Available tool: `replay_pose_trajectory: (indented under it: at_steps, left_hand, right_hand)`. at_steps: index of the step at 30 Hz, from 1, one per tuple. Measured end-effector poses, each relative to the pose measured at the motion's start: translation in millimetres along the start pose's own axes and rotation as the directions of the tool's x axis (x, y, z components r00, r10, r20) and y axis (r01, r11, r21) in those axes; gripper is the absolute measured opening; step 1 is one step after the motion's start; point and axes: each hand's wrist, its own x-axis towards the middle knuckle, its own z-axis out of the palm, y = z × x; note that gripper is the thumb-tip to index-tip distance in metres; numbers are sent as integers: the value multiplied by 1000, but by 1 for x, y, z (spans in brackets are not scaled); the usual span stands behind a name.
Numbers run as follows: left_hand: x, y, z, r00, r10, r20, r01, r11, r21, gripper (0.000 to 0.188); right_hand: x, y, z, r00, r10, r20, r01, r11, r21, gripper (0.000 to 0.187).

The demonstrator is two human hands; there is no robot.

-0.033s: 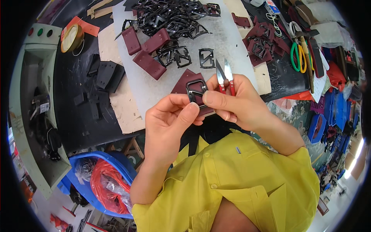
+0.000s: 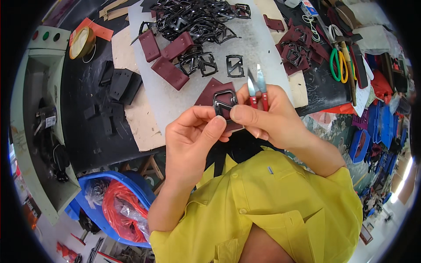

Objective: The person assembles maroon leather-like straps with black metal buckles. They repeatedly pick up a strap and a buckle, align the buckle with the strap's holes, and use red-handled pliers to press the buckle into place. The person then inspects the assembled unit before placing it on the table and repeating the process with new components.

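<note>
Between my two hands is a black metal buckle (image 2: 224,101), a rounded square frame with a slanted bar. My left hand (image 2: 193,140) pinches its lower left side between thumb and fingers. On the right side, my right hand (image 2: 269,116) grips it with the thumb. Tucked in the same right hand are red-handled thread snips (image 2: 258,90), blades pointing away from me and apart. A maroon leather piece (image 2: 209,91) lies behind the buckle; I cannot tell if they are joined. Farther off, a single black buckle (image 2: 235,66) rests on the white sheet (image 2: 258,48).
A heap of black buckles (image 2: 188,19) covers the far sheet, with folded maroon leather pieces (image 2: 170,73) beside it. More maroon pieces with buckles (image 2: 300,50) are piled at right. Black pieces (image 2: 123,85) lie left. A blue tub (image 2: 87,193) stands below the table.
The buckle and both hands have shifted very slightly to the right. The snips have turned a little in my right hand. Nothing has been let go.
</note>
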Motion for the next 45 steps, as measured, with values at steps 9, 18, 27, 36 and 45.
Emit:
replay_pose_trajectory:
  at_steps: [9,18,27,36,45]
  left_hand:
    - [-1,-12,12,947,319,-34,-309,937,164,37]
    - [-7,7,15,988,3,-152,14,994,107,32]
    - [-11,-23,15,914,400,-68,-340,846,411,39]
    - [-5,-1,-4,994,-109,32,105,988,110,26]
    - [-7,4,15,999,23,-49,-12,976,219,15]
  right_hand:
    - [-9,11,10,801,-577,159,512,523,-682,12]
    - [3,-9,5,959,-281,28,271,891,-364,13]
    - [3,17,7,759,-650,-42,532,657,-534,10]
    - [8,6,-7,730,-627,270,624,451,-638,7]
    - [5,11,-7,792,-596,136,522,544,-658,24]
